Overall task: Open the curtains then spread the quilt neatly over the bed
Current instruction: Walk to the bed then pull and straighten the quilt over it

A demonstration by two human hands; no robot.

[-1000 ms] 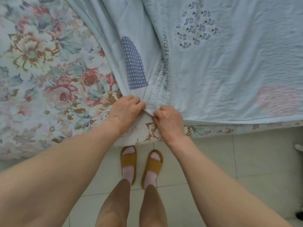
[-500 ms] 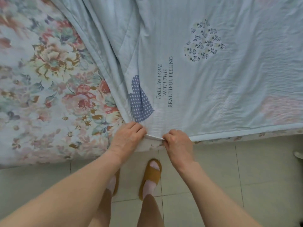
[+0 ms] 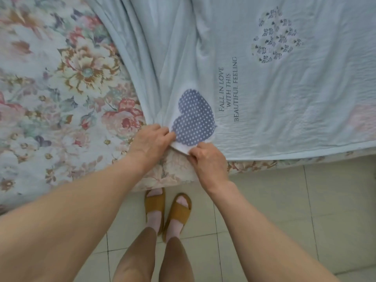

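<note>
Both hands, the left hand (image 3: pixel 151 140) and right hand (image 3: pixel 207 159), pinch the pale blue quilt's (image 3: pixel 284 98) near edge over the floral bed (image 3: pixel 61 88).

You stand in a home bedroom: bed (image 3: pixel 61 88) with floral sheet at 10 o'clock, quilt (image 3: pixel 284 98), tiled floor (image 3: pixel 305 210).

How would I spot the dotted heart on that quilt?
Start at the pale blue quilt over the floral sheet. Follow its near edge to where the left hand and right hand pinch it. Just above sits the dotted heart: purple with white dots, unlike the sprig-filled heart beyond.
</note>
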